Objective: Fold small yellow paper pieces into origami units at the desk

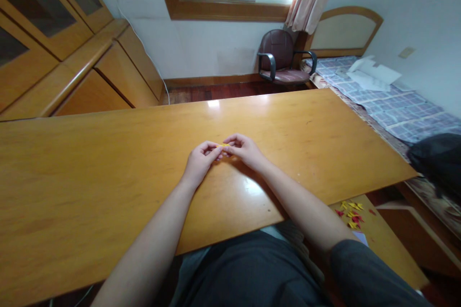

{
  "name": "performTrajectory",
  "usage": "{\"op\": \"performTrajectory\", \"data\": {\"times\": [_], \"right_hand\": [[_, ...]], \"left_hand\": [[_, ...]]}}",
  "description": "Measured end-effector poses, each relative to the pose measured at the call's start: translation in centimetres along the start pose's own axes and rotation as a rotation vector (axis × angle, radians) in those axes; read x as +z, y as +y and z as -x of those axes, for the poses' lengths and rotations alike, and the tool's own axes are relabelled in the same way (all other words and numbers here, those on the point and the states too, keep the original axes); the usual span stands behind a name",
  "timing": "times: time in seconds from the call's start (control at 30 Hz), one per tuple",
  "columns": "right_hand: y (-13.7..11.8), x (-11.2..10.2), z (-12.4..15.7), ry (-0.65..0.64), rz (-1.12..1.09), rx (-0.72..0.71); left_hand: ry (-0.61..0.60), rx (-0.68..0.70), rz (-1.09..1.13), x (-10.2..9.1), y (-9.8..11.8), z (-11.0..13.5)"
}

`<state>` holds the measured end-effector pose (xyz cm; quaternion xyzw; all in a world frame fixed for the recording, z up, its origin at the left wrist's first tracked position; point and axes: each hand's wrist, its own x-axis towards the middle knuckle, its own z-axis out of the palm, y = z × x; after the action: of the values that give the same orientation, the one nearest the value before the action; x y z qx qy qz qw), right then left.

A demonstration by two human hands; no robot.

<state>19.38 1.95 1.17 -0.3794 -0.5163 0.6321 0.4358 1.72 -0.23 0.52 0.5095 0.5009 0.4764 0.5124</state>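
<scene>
Over the middle of the wooden table [118,168], a small yellow piece [223,145] that looks like folded paper is pinched between my two hands. My left hand [200,159] has its thumb and fingers closed on the left side of the piece. From the right, my right hand [246,150] grips the other side, its thumb nearly meeting the left one. Most of the piece is hidden by fingers, so its exact shape cannot be made out.
Several small yellow and red folded pieces [355,219] lie on a lower surface [387,249] at the right. A bed [392,105], a black bag [439,160] and an armchair [281,57] stand beyond the table. Wooden cabinets [108,67] line the left wall.
</scene>
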Motion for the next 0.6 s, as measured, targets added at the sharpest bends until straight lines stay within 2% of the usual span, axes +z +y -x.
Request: {"op": "performTrajectory", "data": {"times": [0.37, 0.6], "right_hand": [[-0.2, -0.1, 0.2, -0.051, -0.013, 0.074], [-0.1, -0.3, 0.2, -0.048, -0.061, 0.104]], "left_hand": [[0.008, -0.013, -0.077, 0.0, 1.3, 0.5], [-0.019, 0.002, -0.083, -0.2, 0.3, -0.1]]}}
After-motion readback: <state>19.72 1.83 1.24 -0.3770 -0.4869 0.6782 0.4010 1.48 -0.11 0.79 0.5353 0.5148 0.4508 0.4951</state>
